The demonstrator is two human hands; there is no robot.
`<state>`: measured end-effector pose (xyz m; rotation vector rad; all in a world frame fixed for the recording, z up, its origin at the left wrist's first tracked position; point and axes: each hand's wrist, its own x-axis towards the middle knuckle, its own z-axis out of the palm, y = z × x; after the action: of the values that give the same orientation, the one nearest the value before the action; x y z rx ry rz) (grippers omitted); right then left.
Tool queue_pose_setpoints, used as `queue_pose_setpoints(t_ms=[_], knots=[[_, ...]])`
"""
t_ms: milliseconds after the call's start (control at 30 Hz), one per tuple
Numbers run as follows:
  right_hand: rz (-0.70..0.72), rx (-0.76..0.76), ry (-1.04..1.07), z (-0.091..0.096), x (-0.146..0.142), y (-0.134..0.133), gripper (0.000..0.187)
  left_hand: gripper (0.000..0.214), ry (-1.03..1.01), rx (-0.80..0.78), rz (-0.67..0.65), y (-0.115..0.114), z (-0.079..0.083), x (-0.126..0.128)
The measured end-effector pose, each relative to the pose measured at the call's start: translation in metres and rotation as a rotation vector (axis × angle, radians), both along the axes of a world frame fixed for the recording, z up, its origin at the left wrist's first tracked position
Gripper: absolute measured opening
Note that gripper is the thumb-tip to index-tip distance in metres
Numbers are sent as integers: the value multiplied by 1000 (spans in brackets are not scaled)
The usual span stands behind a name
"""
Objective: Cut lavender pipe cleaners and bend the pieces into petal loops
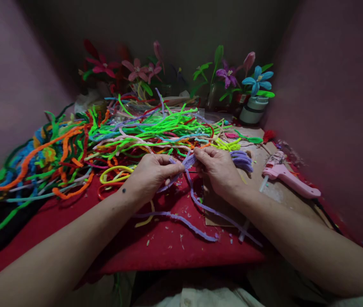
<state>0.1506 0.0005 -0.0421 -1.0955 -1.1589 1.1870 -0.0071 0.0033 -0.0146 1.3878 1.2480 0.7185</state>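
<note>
Between my hands is a purple pipe cleaner (pixel 188 161), bent into a small shape, with a long tail trailing down to the right. My left hand (pixel 156 170) pinches its left side between thumb and fingers. On the other side, the fingertips of my right hand (pixel 215 168) are closed on its upper right part. Another purple pipe cleaner (pixel 184 219) lies on the red cloth (pixel 156 251) below my hands. Just right of my right hand rests a bundle of purple loops (pixel 242 160). My fingers cover part of the held shape.
Loose coloured pipe cleaners (pixel 168 125) are heaped behind and to the left. A pink glue gun (pixel 288 175) rests on cardboard (pixel 221 213) at the right. Pipe-cleaner flowers (pixel 258 80) stand at the back, one in a pale jar (pixel 254 111). Walls rise on both sides.
</note>
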Motion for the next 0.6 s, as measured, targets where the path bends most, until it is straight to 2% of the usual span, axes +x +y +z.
queue_pose_setpoints(t_ms=[67,167,267,367,467,600], knots=[[80,-43,117,-1,-1,0,33,19,-108,-32,40,1,-3,0],[197,-57,124,-2,-4,-2,26,19,-233,-34,47,3,-7,-2],[186,-34,92,-2,-5,-4,19,17,-212,-7,-6,6,-6,-6],[172,-67,98,-1,-5,-5,19,24,-187,66,-31,9,0,-10],[251,-76,40,0,-6,-8,21,25,-216,132,-89,9,4,-12],[309,-66,-45,1,-8,-12,21,18,-207,143,-131,5,1,-10]])
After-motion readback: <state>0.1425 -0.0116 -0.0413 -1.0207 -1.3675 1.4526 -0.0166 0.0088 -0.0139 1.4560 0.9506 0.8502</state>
